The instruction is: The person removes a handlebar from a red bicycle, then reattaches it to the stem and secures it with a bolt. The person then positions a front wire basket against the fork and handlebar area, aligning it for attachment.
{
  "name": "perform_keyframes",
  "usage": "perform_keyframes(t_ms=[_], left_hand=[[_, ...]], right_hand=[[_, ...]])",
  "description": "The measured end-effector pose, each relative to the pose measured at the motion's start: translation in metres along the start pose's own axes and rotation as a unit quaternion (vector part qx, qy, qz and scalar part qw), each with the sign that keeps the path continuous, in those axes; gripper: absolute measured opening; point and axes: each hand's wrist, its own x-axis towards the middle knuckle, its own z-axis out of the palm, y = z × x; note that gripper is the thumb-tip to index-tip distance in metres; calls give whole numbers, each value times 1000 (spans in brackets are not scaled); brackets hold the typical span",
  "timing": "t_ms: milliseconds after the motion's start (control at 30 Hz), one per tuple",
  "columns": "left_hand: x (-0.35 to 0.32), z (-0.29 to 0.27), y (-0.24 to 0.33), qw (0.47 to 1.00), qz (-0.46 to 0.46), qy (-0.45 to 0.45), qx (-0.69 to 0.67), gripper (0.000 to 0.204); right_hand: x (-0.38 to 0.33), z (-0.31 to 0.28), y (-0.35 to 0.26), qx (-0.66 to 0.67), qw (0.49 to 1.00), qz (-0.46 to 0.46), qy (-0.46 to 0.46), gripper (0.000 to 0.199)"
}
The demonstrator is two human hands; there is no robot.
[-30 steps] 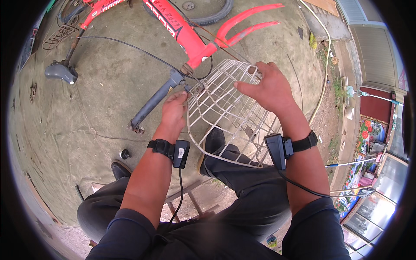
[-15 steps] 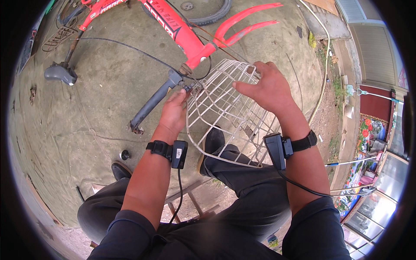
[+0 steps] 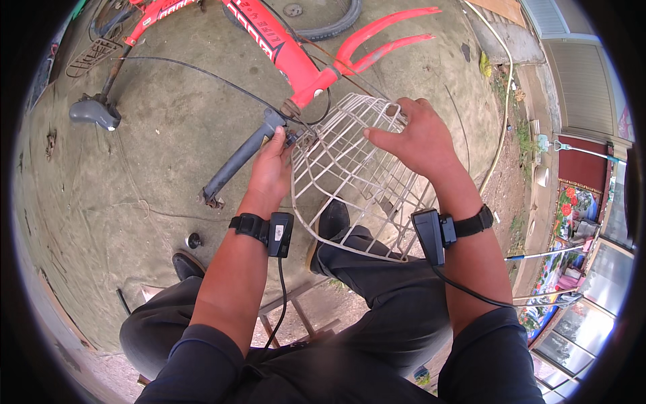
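Seen from above, a seated person's dark-trousered legs (image 3: 377, 303) fill the lower part of the view, with both bare forearms reaching up and away from the body. Each wrist wears a black strap carrying a small black box with a cable: one on the left wrist (image 3: 266, 231), one on the right wrist (image 3: 444, 230). A black shoe (image 3: 330, 225) shows through the wires of a white wire basket (image 3: 350, 182), which rests tilted over the right knee, its open mesh facing the person.

The left hand (image 3: 270, 168) is closed around the basket's left rim, fingers curled, right where the basket meets the end of a dark handlebar grip (image 3: 239, 161). The right hand (image 3: 414, 138) lies on the basket's upper far rim, thumb stretched left across the wires and fingers bent over the edge, gripping it.

Just beyond the hands, a red bicycle frame (image 3: 282, 50) lies on the grey-green concrete ground (image 3: 134, 188), its red fork (image 3: 383, 37) pointing right. A thin black cable (image 3: 202, 71) arcs across the ground toward the grip. Further left sits a grey saddle (image 3: 94, 112). At the top edge, part of a black tyre (image 3: 330, 23) curves past the frame.
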Motion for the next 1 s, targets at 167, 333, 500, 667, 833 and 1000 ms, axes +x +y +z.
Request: perform_keyframes(t_ms=[167, 333, 500, 667, 833, 1000], left_hand=[[7, -3, -1, 999, -9, -3, -34, 35], [11, -5, -3, 999, -25, 10, -39, 28], [9, -5, 2, 999, -37, 13, -24, 27], [1, -1, 0, 1000, -13, 15, -9, 26], [-6, -3, -10, 995, 32, 89, 8, 19], [-3, -11, -14, 993, 56, 86, 65, 15]], right_hand=[[-1, -1, -1, 8, 1000, -2, -2, 64], [0, -2, -2, 7, 1000, 4, -7, 63], [0, -3, -3, 7, 1000, 5, -9, 63], [2, -1, -3, -2, 1000, 7, -4, 63], [1, 0, -2, 5, 1000, 11, -7, 65], [1, 1, -3, -7, 1000, 3, 13, 66]])
